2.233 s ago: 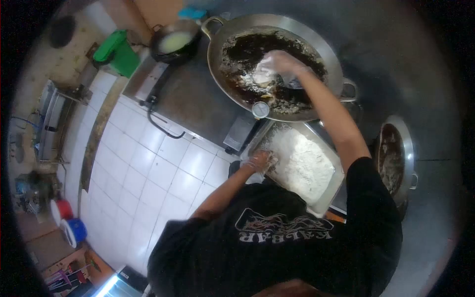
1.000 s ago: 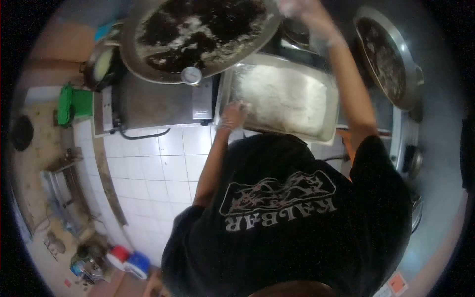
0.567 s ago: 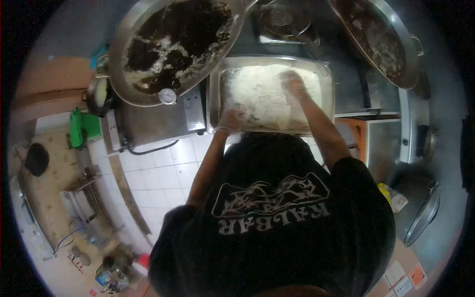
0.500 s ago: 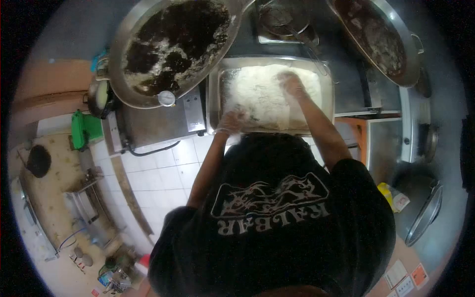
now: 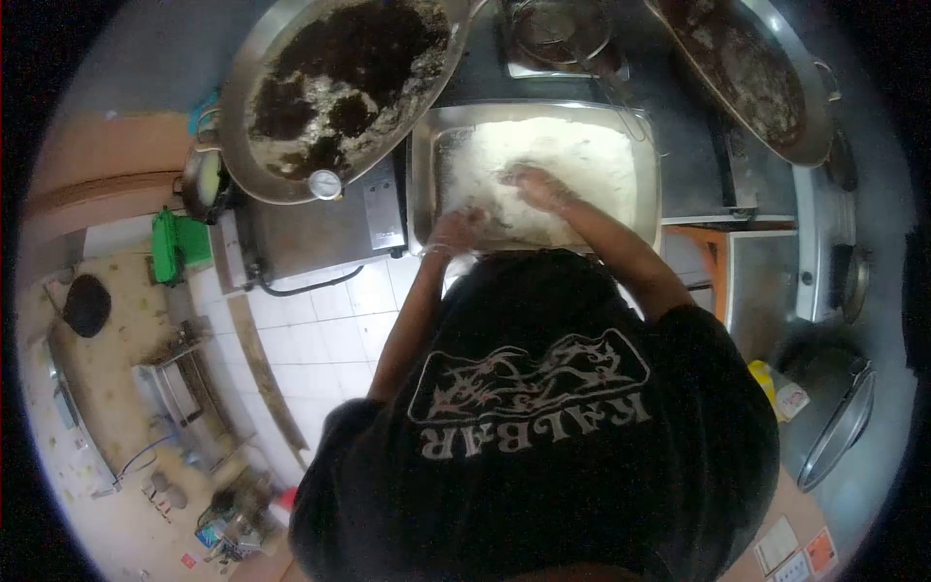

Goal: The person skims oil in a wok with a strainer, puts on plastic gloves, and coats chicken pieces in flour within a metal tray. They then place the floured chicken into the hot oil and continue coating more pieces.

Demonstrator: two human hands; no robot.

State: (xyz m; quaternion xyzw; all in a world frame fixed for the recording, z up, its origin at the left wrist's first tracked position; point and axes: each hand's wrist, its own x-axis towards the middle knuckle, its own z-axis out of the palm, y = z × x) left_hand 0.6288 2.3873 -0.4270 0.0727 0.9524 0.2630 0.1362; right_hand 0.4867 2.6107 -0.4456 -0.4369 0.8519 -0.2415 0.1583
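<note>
A rectangular metal tray [image 5: 419, 184] holds a bed of white flour-like powder [image 5: 592, 165]. My left hand [image 5: 460, 231] is low over the tray's near left part, close to some small, pale, coated pieces that I cannot make out. Over the middle of the powder is my right hand [image 5: 538, 188], its fingers pointing left and dusted white. Both hands seem to wear thin clear gloves. Blur and powder hide the fingers, so whether either hand grips something does not show.
A large pan of dark oil [image 5: 359, 58] with a round dial thermometer [image 5: 326, 184] stands at the upper left. Another oil pan [image 5: 747, 78] is at the upper right. Behind the tray lies a wire strainer [image 5: 558, 34]. A green container [image 5: 179, 244] is at left.
My right hand has moved left and slightly nearer, toward my left hand. The left hand has shifted a little to the right. The view has tilted slightly.
</note>
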